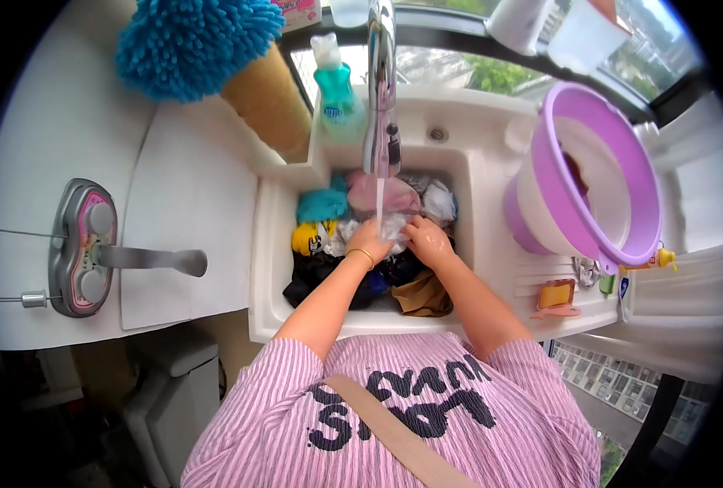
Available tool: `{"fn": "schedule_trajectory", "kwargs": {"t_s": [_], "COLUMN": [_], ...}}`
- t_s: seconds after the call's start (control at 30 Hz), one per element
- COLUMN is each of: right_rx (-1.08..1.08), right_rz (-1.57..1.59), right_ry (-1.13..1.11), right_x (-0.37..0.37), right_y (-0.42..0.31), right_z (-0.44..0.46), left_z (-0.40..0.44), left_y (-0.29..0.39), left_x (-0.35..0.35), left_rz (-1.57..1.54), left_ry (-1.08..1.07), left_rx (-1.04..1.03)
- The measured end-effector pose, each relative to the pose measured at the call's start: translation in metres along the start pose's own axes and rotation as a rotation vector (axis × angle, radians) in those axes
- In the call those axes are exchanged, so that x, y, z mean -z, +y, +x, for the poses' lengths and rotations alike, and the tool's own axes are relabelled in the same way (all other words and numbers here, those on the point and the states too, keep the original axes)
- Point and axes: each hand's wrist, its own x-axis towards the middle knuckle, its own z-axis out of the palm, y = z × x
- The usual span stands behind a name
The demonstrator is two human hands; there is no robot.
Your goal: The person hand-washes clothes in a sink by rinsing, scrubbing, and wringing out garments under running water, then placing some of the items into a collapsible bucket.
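Note:
Both hands are down in a white sink full of clothes, under a running tap. My left hand, with a gold bangle at the wrist, is closed on a wet white cloth beside the water stream. On the cloth's other side, my right hand grips it with bent fingers; its skin looks wet. Around them lie a pink garment, a teal cloth, a yellow cloth with dark print, black clothes and a brown cloth. The fingertips are partly hidden.
A purple-rimmed bucket leans on the right ledge, near a yellow soap bar in a dish. Behind the sink stands a green pump bottle. A blue chenille duster and a grey-pink device are at left.

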Motion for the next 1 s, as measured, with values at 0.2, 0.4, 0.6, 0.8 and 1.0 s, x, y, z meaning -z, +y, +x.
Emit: {"fn": "schedule_trajectory", "kwargs": {"t_s": [0.2, 0.4, 0.6, 0.8, 1.0], "right_rx": [-0.136, -0.118, 0.119, 0.019, -0.013], "right_rz": [0.079, 0.153, 0.260, -0.121, -0.535], "right_ry": [0.124, -0.017, -0.089, -0.226, -0.332], "right_x": [0.029, 0.092, 0.175, 0.173, 0.027], "right_y": [0.001, -0.015, -0.040, -0.057, -0.027], "right_z": [0.006, 0.021, 0.042, 0.039, 0.021], "left_z": [-0.023, -0.056, -0.074, -0.056, -0.005], "left_y": [-0.034, -0.027, 0.029, 0.047, 0.004], "left_x": [0.037, 0.091, 0.165, 0.149, 0.025], "left_rz": [-0.159, -0.696, -0.802, 0.334, 0.694], "left_ry": [0.187, 0.467, 0.316, 0.301, -0.075], "left_rx": [0.110, 0.071, -0.247, 0.064, 0.092]}}
